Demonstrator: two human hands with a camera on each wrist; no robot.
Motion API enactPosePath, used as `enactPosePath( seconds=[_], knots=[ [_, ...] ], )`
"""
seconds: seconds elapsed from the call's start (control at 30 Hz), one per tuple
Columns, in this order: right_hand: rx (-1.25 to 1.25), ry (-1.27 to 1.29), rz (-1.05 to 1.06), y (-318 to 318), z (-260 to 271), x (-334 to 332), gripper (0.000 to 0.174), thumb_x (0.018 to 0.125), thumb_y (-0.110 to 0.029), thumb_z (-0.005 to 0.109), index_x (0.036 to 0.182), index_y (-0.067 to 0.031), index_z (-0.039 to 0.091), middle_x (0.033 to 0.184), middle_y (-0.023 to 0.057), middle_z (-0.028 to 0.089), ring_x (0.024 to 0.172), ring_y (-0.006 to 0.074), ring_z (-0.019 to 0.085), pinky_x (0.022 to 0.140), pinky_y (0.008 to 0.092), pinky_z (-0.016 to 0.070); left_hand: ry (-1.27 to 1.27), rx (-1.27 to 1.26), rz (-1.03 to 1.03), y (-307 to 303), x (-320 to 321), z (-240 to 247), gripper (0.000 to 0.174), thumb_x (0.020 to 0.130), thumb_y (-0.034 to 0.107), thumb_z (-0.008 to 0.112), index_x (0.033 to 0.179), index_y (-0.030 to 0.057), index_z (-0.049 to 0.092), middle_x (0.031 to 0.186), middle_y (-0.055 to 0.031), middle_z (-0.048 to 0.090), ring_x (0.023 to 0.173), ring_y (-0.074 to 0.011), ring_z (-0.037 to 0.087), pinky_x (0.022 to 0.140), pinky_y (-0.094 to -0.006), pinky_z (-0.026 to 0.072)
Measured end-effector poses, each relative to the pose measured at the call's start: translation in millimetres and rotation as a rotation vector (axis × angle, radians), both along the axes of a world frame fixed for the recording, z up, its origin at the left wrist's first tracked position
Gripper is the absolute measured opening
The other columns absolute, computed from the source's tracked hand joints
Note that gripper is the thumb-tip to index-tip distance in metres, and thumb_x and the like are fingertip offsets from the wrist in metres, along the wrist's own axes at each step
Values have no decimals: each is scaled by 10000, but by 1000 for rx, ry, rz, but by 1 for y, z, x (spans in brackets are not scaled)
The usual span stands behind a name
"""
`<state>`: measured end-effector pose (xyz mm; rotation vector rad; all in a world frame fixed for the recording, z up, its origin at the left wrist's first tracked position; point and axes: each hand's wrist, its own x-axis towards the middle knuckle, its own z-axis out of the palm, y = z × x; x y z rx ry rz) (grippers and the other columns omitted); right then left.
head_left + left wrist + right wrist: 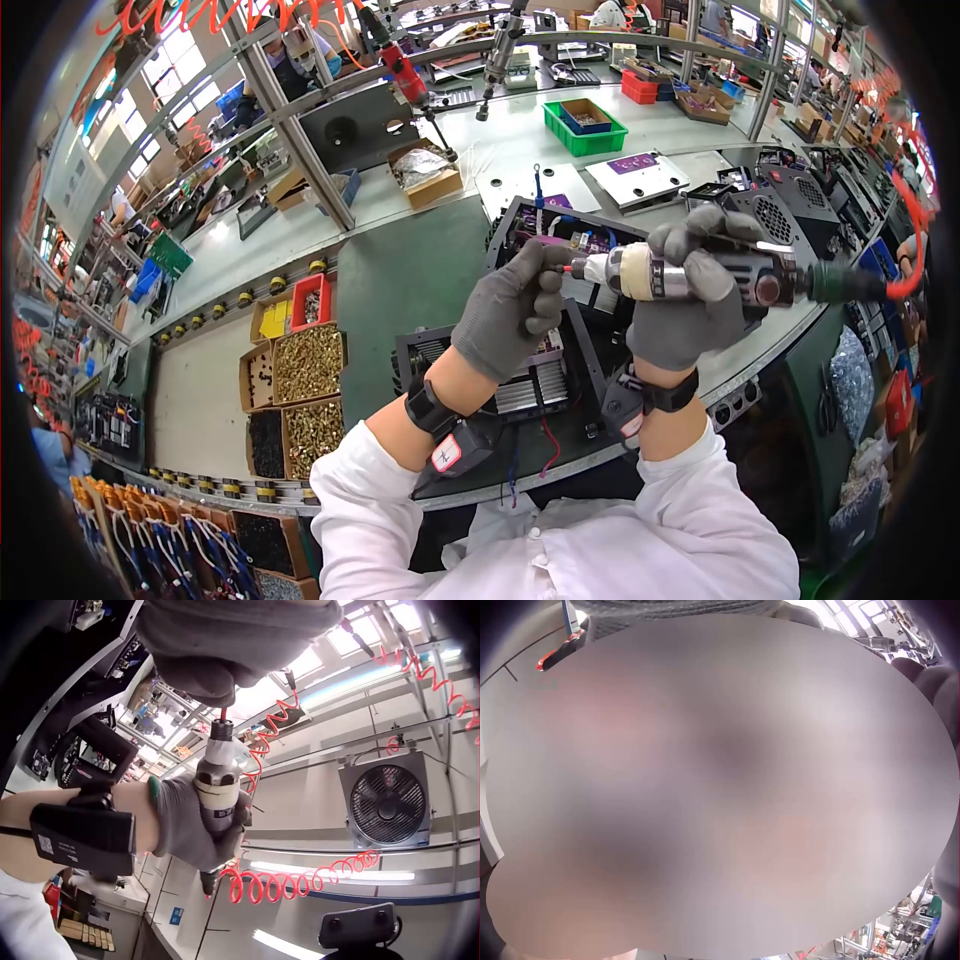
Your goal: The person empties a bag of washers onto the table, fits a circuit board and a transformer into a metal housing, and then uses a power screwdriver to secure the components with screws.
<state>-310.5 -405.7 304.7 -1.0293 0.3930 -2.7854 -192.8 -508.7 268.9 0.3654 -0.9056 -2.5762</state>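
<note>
In the head view my gloved right hand (680,325) grips a pneumatic screwdriver (645,275), held nearly level with its nose to the left. Its hose leaves at the right. My gloved left hand (500,315), fingers curled, pinches the red bit (568,268) at the tip. The left wrist view shows the same bit (223,713) running up to the left fingers. Beneath the hands lie two open black cases: the nearer has a silver finned block (530,395), the farther a purple circuit board (580,237). A large blur hides most of the right wrist view.
Boxes of brass-coloured fasteners (308,365) and a red bin (311,300) stand at left. A green bin (585,130), a carton (425,170) and white panels (637,180) sit behind. A red-bodied screwdriver (403,75) hangs overhead. Black units (790,215) crowd the right.
</note>
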Motion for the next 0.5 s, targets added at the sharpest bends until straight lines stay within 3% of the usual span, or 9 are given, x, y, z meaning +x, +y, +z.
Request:
enactPosePath(
  seconds=[0.1, 0.23, 0.3, 0.37, 0.47, 0.5],
  knots=[
    [-62, 64, -52, -1, -9, 2, 438, 682, -42, 577, 1112, -86, 504, 915, 141, 578, 680, 196, 563, 634, 360, 504, 4, 130, 90, 6, -2, 5, 304, 975, 355, 489, 1037, 67, 564, 732, 41, 515, 557, -43, 432, 418, -156, 308],
    [-83, 167, -12, 4, -8, -7, 451, 686, -38, 588, 1125, -86, 497, 897, 155, 576, 643, 194, 560, 629, 351, 503, -27, 82, -16, 0, -3, -3, 351, 953, 372, 521, 1060, 42, 577, 823, -19, 579, 577, -64, 474, 436, -170, 368],
    [-31, 320, -105, 4, 3, -20, 451, 685, -34, 588, 1124, -70, 492, 903, 156, 581, 665, 194, 571, 638, 366, 504, -94, 37, -87, -5, -9, 6, 375, 946, 383, 530, 1076, 35, 584, 844, -37, 595, 589, -76, 504, 453, -182, 399],
    [-79, 212, -160, -3, 14, -36, 415, 683, -30, 581, 1089, -37, 498, 908, 141, 591, 686, 203, 582, 673, 385, 511, -439, -667, -140, -13, -22, 23, 410, 936, 376, 546, 1125, 14, 583, 895, -69, 611, 645, -115, 561, 520, -221, 464],
    [-21, 188, -267, -1, 23, -72, 362, 688, -28, 546, 1049, -36, 520, 925, 130, 601, 729, 203, 587, 725, 407, 517, -637, -844, 233, -80, -61, -2, 436, 917, 240, 575, 1248, -38, 519, 976, -111, 614, 803, -140, 567, 663, -273, 519],
    [-22, 163, -254, 0, 23, -78, 365, 685, -26, 541, 1049, -35, 519, 928, 132, 602, 731, 205, 589, 728, 410, 518, -619, -1036, 263, -108, -70, -19, 454, 913, 201, 581, 1276, -56, 487, 984, -111, 612, 831, -138, 561, 669, -270, 520]
  ],
)
